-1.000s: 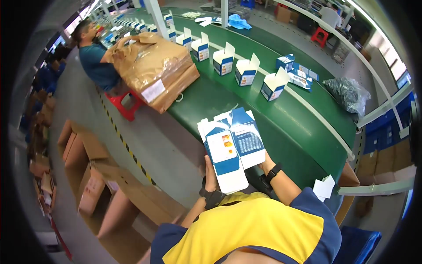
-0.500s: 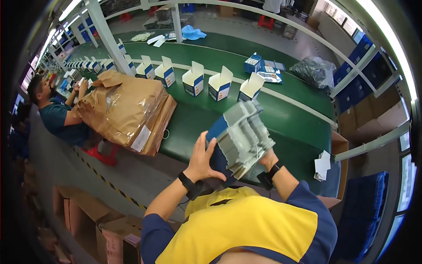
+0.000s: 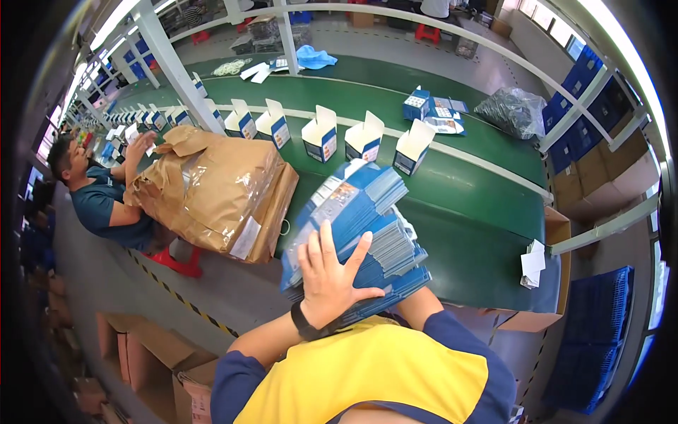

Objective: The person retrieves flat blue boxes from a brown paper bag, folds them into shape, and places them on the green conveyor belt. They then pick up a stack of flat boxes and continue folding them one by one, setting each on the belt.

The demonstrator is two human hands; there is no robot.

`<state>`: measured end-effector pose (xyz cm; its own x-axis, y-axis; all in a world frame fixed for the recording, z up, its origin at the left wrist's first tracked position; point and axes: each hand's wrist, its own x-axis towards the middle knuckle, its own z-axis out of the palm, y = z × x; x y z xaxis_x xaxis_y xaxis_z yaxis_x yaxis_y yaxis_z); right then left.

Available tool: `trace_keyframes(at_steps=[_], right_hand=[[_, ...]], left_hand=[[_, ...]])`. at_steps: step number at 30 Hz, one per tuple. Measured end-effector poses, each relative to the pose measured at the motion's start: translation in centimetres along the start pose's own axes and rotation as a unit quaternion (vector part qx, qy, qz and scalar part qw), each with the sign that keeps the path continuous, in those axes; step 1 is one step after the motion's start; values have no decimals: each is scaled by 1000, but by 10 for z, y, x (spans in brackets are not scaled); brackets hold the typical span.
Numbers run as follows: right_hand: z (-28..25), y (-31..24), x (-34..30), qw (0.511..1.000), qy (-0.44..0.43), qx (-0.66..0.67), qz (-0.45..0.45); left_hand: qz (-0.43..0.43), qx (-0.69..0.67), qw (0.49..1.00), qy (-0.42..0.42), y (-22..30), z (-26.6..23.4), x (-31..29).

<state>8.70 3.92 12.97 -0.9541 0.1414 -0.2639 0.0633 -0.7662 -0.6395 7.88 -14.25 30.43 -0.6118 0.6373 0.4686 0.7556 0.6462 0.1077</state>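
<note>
A thick, tilted stack of flattened blue cardboard boxes (image 3: 381, 237) is in front of my chest, its layered edges facing right. Spread across the near side of the stack is my left hand (image 3: 332, 272), fingers apart and laid against the cardboard. My right forearm reaches in behind the stack, which hides my right hand and its fingers. Just beyond, a row of white-and-blue boxes with raised flaps stands on the green conveyor belt, the closest being an open box (image 3: 413, 146).
A large brown paper-wrapped bundle (image 3: 219, 191) sits at the left, beside a co-worker (image 3: 106, 191). White cards (image 3: 532, 264) lie at the belt's right end, near a cardboard carton (image 3: 558, 247). A metal post (image 3: 176, 63) rises by the belt. Blue crates (image 3: 590, 339) stand at the right.
The stack has been turned over, from its grey side to its blue printed side. My left hand has shifted onto it, and my right hand has gone out of sight behind it.
</note>
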Motion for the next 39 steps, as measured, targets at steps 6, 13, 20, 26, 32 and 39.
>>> trace_keyframes(at_steps=[6, 13, 20, 26, 32, 39], right_hand=[[-37, 20, 32, 957, 201, 124, 167], [-57, 28, -28, 951, 271, -65, 131], [14, 19, 35, 938, 170, -300, 32], [92, 11, 82, 838, 146, -517, -98], [109, 73, 98, 680, 181, -641, -306], [104, 80, 82, 756, 153, -550, -321]], left_hand=[[-42, 70, 993, -85, -35, 54, -10], [4, -20, 989, -144, -62, 128, 4], [-90, -179, 953, -228, -105, 110, 9], [-255, -236, 937, -33, -181, 135, 17], [-159, -63, 984, -53, -147, 157, 36], [-220, -140, 951, -169, -119, 159, 48]])
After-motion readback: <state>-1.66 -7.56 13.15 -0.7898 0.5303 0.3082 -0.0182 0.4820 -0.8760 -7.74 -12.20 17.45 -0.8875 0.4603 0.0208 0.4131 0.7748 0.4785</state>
